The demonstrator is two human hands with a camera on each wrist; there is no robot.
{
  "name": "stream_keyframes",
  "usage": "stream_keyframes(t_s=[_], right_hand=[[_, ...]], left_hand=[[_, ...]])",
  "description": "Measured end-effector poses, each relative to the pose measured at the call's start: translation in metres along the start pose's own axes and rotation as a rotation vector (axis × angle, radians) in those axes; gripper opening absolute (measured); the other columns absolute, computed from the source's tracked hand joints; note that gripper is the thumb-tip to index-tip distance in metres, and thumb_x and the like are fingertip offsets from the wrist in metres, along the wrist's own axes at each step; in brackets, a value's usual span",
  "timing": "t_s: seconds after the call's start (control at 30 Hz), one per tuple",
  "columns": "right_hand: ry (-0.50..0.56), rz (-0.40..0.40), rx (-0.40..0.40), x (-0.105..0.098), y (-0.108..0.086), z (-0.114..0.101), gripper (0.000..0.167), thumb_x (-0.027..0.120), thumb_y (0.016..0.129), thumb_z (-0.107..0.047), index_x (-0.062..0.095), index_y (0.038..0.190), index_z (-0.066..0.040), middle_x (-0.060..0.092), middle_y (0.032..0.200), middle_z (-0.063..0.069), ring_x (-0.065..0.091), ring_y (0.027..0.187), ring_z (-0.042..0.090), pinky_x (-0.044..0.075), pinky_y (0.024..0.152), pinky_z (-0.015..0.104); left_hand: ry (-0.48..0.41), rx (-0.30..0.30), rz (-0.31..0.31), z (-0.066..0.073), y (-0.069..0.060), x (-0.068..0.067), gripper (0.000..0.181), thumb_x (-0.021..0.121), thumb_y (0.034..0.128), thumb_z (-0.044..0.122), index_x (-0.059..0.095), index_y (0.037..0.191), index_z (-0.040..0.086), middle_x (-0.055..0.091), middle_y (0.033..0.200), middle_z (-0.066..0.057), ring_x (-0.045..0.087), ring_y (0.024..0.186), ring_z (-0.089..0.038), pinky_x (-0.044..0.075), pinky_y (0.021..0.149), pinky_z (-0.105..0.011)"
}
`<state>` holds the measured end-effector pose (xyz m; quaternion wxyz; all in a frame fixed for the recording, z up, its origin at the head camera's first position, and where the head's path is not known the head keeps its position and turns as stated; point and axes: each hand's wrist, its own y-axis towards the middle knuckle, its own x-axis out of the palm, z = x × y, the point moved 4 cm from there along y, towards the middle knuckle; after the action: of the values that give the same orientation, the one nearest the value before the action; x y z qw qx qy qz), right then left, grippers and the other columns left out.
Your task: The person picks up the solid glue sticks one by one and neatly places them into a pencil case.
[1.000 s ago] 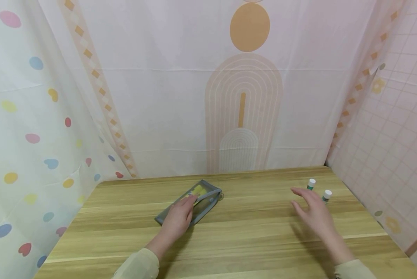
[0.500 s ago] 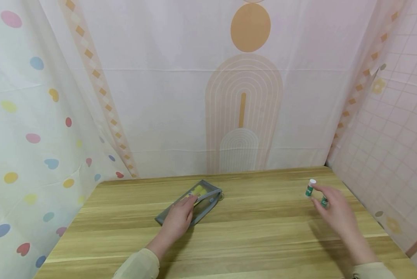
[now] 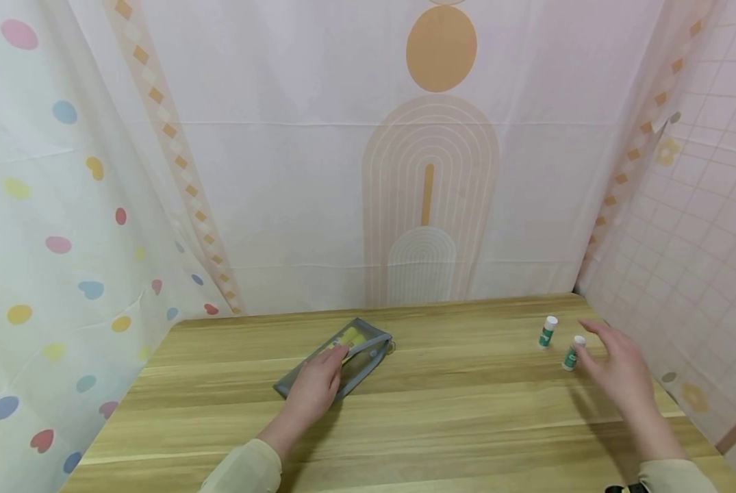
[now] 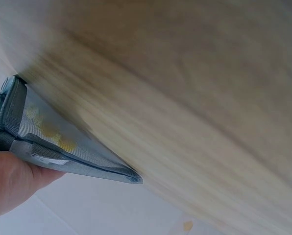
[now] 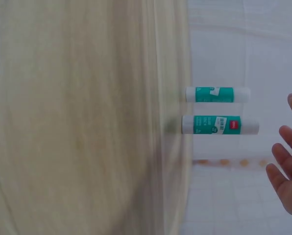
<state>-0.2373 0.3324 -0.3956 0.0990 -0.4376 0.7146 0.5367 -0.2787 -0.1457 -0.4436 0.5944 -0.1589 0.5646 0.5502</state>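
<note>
A wood-grain table (image 3: 441,424) bears a grey mesh pouch (image 3: 358,368) and two upright glue sticks (image 3: 547,334).

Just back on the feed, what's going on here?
A person's left hand holds a grey mesh pouch with yellow contents on a wood-grain table. The right hand hovers, fingers spread, beside two green cylindrical glue sticks with white caps. Both stand upright outside the pouch, ungripped.

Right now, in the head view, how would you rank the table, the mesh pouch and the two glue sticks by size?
1. Table
2. Mesh pouch
3. Far glue stick and near glue stick: they look alike, so I leave them unranked.
</note>
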Motion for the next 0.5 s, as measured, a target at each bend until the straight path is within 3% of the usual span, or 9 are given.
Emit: stream_keyframes(t_s=[0.4, 0.5], right_hand=[[0.066, -0.097, 0.207, 0.006, -0.005, 0.017, 0.044, 0.069, 0.091, -0.006, 0.053, 0.129, 0.011, 0.057, 0.120, 0.037, 0.055, 0.107, 0.050, 0.046, 0.084, 0.061], [0.095, -0.135, 0.266, 0.008, -0.008, 0.022, 0.046, 0.067, 0.094, -0.010, 0.050, 0.132, 0.012, 0.057, 0.121, 0.037, 0.056, 0.108, 0.050, 0.051, 0.084, 0.049]], left_hand=[[-0.001, 0.004, 0.014, 0.000, 0.000, 0.000, 0.040, 0.061, 0.0957, 0.001, 0.058, 0.136, 0.002, 0.060, 0.131, -0.020, 0.058, 0.119, -0.040, 0.045, 0.089, -0.070], [-0.005, 0.006, 0.013, 0.000, 0.000, 0.000, 0.041, 0.061, 0.0957, 0.001, 0.058, 0.136, 0.002, 0.060, 0.131, -0.021, 0.058, 0.119, -0.040, 0.045, 0.089, -0.070]])
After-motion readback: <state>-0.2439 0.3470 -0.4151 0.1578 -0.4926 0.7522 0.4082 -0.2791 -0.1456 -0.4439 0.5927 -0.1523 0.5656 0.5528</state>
